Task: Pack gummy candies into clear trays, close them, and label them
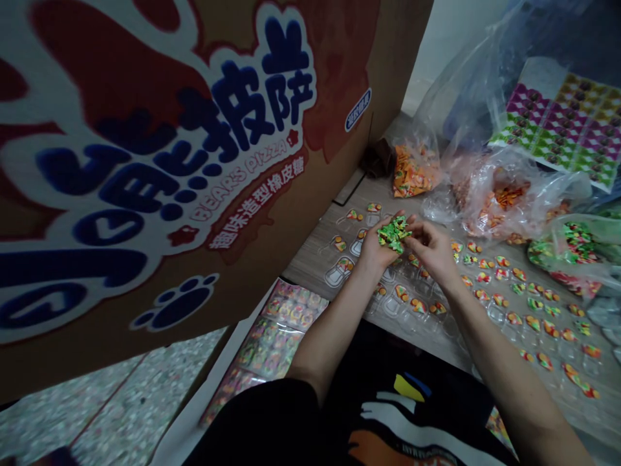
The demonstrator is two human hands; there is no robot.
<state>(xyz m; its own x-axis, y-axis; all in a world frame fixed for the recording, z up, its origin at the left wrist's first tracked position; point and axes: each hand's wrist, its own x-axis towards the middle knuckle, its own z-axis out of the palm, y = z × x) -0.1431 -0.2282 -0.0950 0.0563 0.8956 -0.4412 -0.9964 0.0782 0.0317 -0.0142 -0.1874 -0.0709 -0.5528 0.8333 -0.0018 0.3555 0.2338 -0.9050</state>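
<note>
My left hand [372, 254] is cupped, palm up, around a heap of small green gummy-like pieces [394, 234] with bits of yellow and red. Against the right edge of that heap, my right hand [433, 251] has its thumb and fingers drawn together. What sits between those fingertips is hidden. Below both hands, rows of clear plastic blister trays [338, 272] lie on the wood-grain table [310, 255]. Many trays hold small orange, red and green pieces [502, 299].
A big printed cardboard box [194, 162] stands close on the left. Clear bags of orange pieces [414, 169] and green pieces [579, 239] lie at the back and right. Printed label sheets [567, 123] rest behind them. Packed sheets [276, 330] are beside my left forearm.
</note>
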